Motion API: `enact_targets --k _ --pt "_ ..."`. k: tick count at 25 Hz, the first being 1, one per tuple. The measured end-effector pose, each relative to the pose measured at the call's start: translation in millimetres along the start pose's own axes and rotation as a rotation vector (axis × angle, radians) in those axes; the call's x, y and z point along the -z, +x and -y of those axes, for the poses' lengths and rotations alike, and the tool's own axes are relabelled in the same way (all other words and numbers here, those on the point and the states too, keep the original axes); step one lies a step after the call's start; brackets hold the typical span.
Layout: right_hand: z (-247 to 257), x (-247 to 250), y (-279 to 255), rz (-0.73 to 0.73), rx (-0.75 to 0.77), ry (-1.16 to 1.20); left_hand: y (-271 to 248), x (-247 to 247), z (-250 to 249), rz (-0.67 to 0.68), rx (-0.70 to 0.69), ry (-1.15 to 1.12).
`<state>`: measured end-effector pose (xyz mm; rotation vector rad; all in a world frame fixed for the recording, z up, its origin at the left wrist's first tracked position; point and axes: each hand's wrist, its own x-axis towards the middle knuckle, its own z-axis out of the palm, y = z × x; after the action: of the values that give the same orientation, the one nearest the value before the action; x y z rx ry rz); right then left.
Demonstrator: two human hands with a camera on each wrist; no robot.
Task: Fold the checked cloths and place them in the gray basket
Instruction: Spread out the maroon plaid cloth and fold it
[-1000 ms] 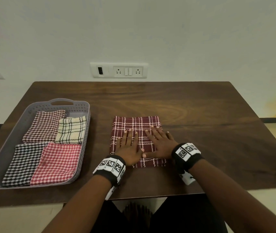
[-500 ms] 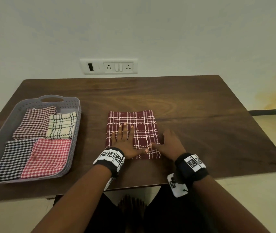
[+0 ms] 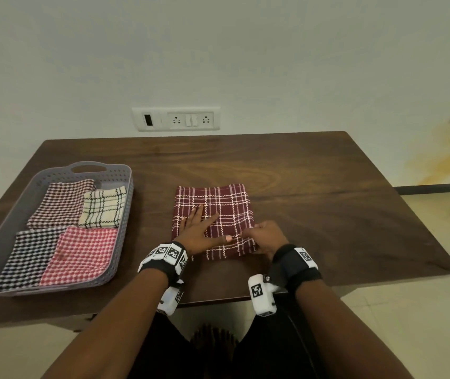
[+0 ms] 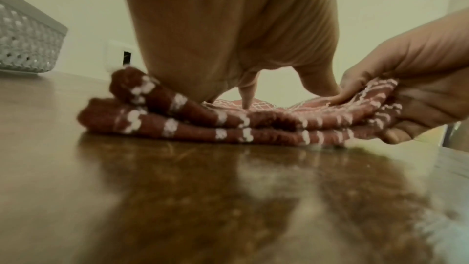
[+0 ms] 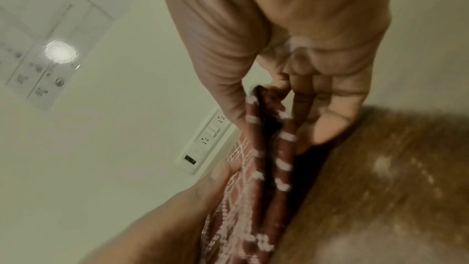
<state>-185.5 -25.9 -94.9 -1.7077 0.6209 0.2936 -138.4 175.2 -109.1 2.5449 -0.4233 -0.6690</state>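
A maroon checked cloth (image 3: pixel 218 209) lies folded on the dark wooden table (image 3: pixel 314 187), right of the gray basket (image 3: pixel 125 203). My left hand (image 3: pixel 199 231) lies flat on the cloth's near left part, fingers straight. My right hand (image 3: pixel 266 237) pinches the cloth's near right edge, thumb on top and fingers under the layers, as the left wrist view shows at that edge (image 4: pixel 375 107). In the right wrist view the lifted folded layers (image 5: pixel 269 158) sit between thumb and fingers (image 5: pixel 327 125). The basket holds several folded checked cloths, among them a red one (image 3: pixel 81 253).
The basket stands at the table's left, its handle (image 3: pixel 88 168) toward the wall. A white socket panel (image 3: pixel 176 119) is on the wall behind. The near table edge (image 3: pixel 218 299) runs just under my wrists.
My right hand slid off the top of the cloth to its near right edge and took hold of it. The left hand stayed flat on the cloth. The head view shifted slightly.
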Motion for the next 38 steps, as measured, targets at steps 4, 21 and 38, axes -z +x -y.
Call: enact_targets --k 4,21,38 --pt "-1.3 -4.2 -4.4 -0.017 0.035 0.246 -9.2 2.4 3.3 -0.003 -0.038 -0.030" --pt "10.2 49.8 -1.5 0.090 0.575 -0.694 -39.9 32.0 71.0 -0.299 -0.211 -0.187" --pt "21.8 13.1 42.3 -0.018 0.412 -0.671 -10.0 28.8 56.5 -0.460 0.136 -0.199"
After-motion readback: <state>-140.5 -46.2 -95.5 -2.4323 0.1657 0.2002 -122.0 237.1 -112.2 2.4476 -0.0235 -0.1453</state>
